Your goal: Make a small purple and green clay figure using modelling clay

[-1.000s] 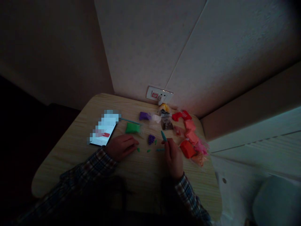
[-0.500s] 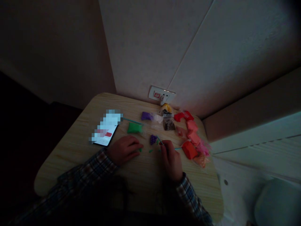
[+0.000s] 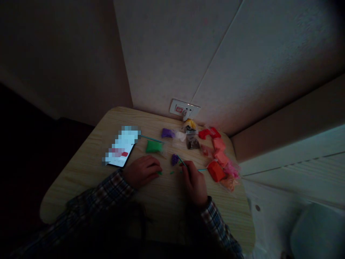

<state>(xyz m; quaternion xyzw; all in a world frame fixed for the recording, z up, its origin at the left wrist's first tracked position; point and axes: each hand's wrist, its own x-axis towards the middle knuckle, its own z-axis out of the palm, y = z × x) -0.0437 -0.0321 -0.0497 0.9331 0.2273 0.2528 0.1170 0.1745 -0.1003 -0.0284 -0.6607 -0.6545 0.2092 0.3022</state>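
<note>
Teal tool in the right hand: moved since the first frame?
Yes, left. Its far tip was off to the right of the purple cluster; now the tool reaches the cluster's right edge.

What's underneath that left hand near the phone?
A small green piece peeks out by the fingertips of the left hand. Whatever else lies beneath the palm and fingers is covered, so it can't be seen.

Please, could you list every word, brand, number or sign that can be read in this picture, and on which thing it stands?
No text can be read here.
Phone: its screen is partly pixelated, the rest too blurred.
Dark packet: pale marks, too small.
Wall socket plate: reddish mark, too blurred.
Teal tool in the right hand: no lettering visible.
</note>
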